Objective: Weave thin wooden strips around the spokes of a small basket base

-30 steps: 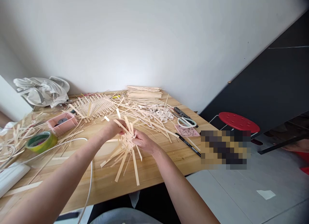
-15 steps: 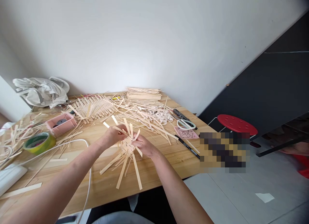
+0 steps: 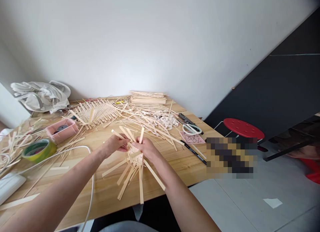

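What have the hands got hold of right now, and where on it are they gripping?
Both hands hold one small woven strip piece above the table. The left hand pinches its upper strips from the left; the right hand grips the woven centre from the right.

Wooden table (image 3: 180, 165): loose strips (image 3: 147, 120) mid-surface, stacked strips (image 3: 148, 98) at far edge, tape roll (image 3: 38, 149) left, scissors (image 3: 192, 128) right edge.
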{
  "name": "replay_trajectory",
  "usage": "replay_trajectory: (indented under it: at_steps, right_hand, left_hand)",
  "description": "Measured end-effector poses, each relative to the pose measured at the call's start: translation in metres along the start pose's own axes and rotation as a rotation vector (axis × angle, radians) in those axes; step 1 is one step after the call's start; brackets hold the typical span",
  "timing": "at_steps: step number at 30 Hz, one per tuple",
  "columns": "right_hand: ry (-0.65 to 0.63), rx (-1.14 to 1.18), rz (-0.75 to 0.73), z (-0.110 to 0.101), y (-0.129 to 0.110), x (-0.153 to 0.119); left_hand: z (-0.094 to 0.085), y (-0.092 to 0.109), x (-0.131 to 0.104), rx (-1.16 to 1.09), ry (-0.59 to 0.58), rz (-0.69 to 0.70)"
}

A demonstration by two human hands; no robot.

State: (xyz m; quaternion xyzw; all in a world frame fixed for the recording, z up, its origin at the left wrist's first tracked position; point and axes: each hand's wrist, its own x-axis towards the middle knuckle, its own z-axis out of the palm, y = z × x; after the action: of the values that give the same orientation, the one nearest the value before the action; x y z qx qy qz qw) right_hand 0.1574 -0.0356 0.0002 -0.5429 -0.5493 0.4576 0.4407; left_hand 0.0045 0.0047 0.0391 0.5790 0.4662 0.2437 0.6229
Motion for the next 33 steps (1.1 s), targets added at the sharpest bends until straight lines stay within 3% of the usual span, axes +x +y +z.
replay_trajectory:
  at_steps: [3,10,17,25,33]
  right_hand:
    - [0.038,-0.096,-0.006,0.001,-0.002,0.003]
    - [0.062,-0.155,-0.185,0.003,0.001,0.004]
    - [0.027,-0.004,-0.161,0.001,0.009,0.007]
    - [-0.042,0.218,-0.126,0.0,0.013,0.008]
    - [-0.054,0.123,-0.111,-0.003,0.018,0.01]
  left_hand:
    - [0.0,-0.001,0.001,-0.017,-0.012,-0.004]
    - [0.002,-0.007,0.005,-0.079,0.02,0.044]
    - [0.0,-0.017,0.009,-0.162,-0.013,0.028]
    - [-0.005,-0.025,0.004,-0.145,-0.08,0.128]
    - [0.0,-0.021,0.008,-0.062,-0.002,0.087]
